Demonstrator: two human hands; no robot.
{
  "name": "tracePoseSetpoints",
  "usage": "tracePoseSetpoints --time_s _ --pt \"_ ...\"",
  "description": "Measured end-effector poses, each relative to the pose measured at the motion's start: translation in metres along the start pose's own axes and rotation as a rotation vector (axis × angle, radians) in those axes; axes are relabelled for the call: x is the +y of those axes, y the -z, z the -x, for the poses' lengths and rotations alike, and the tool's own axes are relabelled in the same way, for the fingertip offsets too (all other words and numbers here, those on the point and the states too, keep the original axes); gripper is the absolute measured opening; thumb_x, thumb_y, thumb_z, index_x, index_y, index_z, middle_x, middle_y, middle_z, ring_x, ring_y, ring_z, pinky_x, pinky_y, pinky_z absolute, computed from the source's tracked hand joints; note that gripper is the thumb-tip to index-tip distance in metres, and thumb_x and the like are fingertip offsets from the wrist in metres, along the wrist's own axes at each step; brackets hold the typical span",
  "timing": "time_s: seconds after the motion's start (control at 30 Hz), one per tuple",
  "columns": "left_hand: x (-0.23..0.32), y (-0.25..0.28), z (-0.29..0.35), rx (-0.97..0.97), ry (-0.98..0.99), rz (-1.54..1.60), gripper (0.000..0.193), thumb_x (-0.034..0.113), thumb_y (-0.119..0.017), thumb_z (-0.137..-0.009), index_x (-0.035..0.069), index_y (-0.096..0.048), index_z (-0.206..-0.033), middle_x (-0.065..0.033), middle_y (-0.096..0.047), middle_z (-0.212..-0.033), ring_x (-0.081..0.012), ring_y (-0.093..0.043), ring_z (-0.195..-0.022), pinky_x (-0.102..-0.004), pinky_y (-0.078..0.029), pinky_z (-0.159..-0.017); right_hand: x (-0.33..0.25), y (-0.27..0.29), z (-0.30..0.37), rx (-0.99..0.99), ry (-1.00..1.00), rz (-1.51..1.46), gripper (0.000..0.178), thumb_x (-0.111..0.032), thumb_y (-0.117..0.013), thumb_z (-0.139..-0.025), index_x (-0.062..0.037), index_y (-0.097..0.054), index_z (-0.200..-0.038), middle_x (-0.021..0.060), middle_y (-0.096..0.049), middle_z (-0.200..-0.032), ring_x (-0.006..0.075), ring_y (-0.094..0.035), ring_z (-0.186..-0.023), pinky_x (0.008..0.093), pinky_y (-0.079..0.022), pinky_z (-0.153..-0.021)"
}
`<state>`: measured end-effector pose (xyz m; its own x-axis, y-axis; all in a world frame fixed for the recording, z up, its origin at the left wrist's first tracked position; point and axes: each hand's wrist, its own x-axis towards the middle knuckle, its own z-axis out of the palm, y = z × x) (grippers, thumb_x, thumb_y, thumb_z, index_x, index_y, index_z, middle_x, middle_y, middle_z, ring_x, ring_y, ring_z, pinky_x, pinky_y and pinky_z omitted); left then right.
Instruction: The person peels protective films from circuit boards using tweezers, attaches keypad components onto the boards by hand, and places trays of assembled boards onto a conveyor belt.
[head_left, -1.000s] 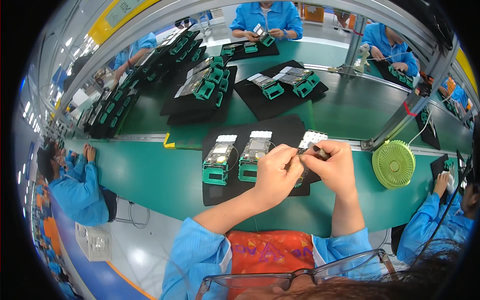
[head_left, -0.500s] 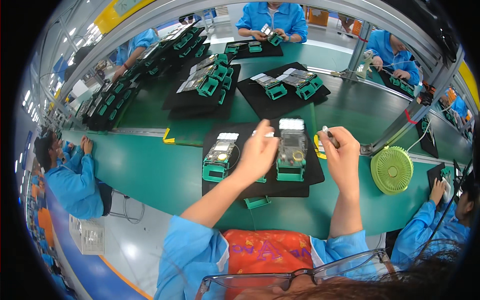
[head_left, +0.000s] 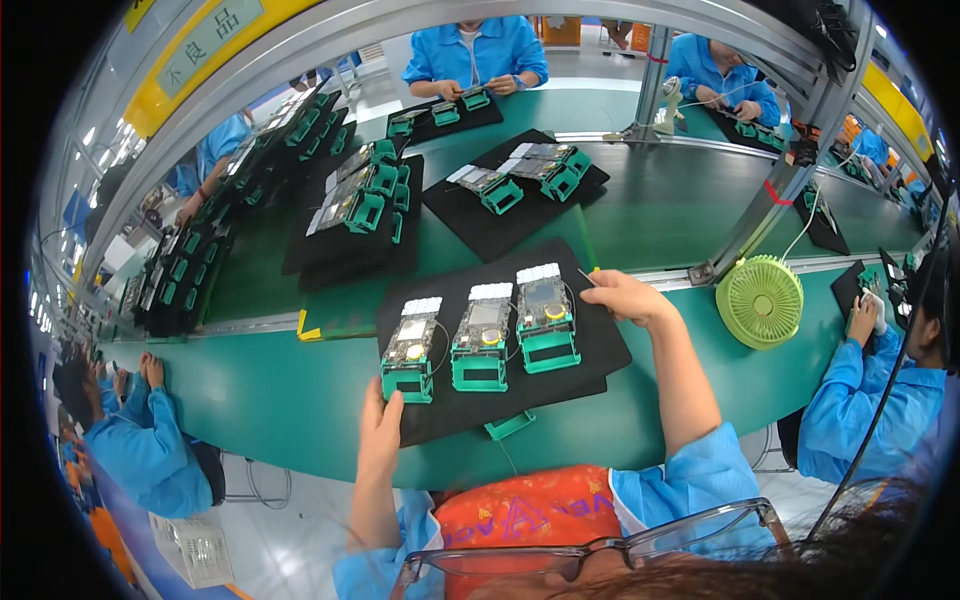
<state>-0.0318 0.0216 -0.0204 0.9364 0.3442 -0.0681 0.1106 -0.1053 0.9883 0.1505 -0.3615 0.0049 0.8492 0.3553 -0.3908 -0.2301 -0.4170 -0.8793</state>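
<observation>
Mat (head_left: 470, 415) between left hand (head_left: 380, 425), clasping edge, and right hand (head_left: 628, 299), pinching thin tool (head_left: 587, 278)

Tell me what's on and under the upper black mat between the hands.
On the upper black mat: three circuit boards with green frames. Under it, a second black mat shows at the near right edge; anything else underneath is covered.
</observation>
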Motion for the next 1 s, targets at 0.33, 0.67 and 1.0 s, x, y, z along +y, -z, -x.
tracePoseSetpoints --time_s 0.33,0.67,1.0 --pt "0.016 0.007 0.004 -0.154 -0.109 0.435 0.046 0.01 -0.042 -0.1 -0.004 -0.032 -0.143 -0.0208 -0.041 -0.142 -0.0247 -0.042 -0.13 -0.0374 -0.033 -0.11 0.018 -0.025 0.04 0.018 0.295 -0.754 0.069 0.005 -0.053 -0.08 -0.0088 -0.034 -0.145 0.0016 -0.058 -0.121 0.0079 -0.061 -0.097 0.0227 -0.052 -0.076" --pt "0.034 -0.018 -0.003 -0.263 -0.249 0.536 0.05 0.025 -0.043 -0.101 0.002 -0.032 -0.144 -0.0194 -0.043 -0.138 -0.0285 -0.056 -0.112 -0.035 -0.047 -0.09 0.037 0.018 0.018 0.527 0.663 -1.233 0.055 0.007 -0.052 -0.078 -0.0165 -0.047 -0.127 0.0065 -0.057 -0.119 0.0237 -0.06 -0.105 0.0391 -0.052 -0.09" --pt "-0.01 -0.003 -0.001 0.011 -0.197 0.293 0.036 0.011 -0.044 -0.099 0.0 -0.047 -0.133 -0.0136 -0.056 -0.123 -0.02 -0.059 -0.104 -0.0314 -0.046 -0.086 0.067 0.094 -0.054 1.147 0.7 -1.377 0.061 0.011 -0.046 -0.081 -0.0246 -0.038 -0.13 0.0038 -0.054 -0.101 0.0148 -0.054 -0.063 0.0239 -0.028 -0.037"
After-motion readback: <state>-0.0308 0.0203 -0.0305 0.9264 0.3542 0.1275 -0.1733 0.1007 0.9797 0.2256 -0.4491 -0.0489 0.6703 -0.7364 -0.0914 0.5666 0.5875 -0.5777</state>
